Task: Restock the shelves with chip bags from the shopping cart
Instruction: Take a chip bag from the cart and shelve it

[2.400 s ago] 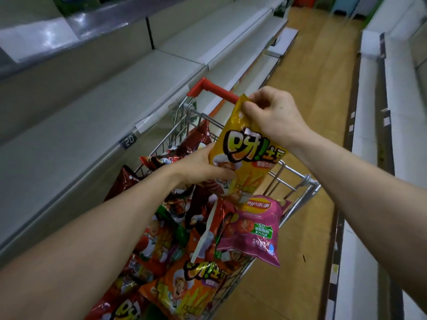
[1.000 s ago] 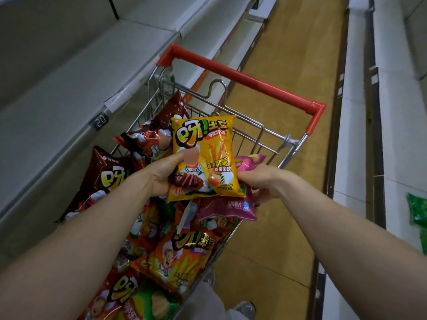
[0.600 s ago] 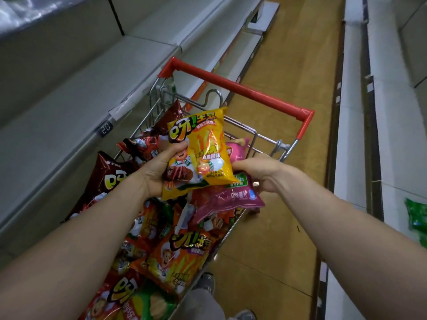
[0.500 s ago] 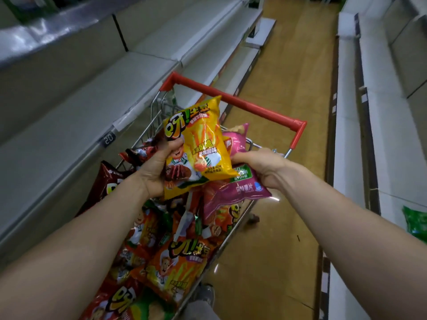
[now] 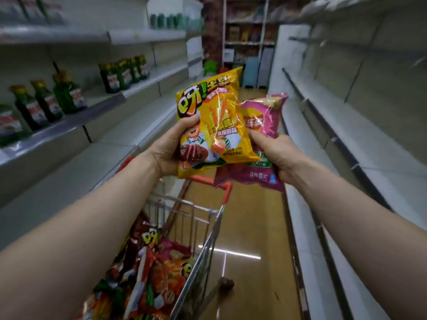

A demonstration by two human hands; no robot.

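"呀!土豆" on yellow chip bag (image 5: 221, 107)

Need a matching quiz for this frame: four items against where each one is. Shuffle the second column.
Items:
1. yellow chip bag
2. pink chip bag
3. green bottles
4. shopping cart

Places:
A. on the left shelf
B. held in the right hand
C. below the two raised bags
D. held in the left hand

Pairs: 1-D, 2-B, 3-A, 4-C.
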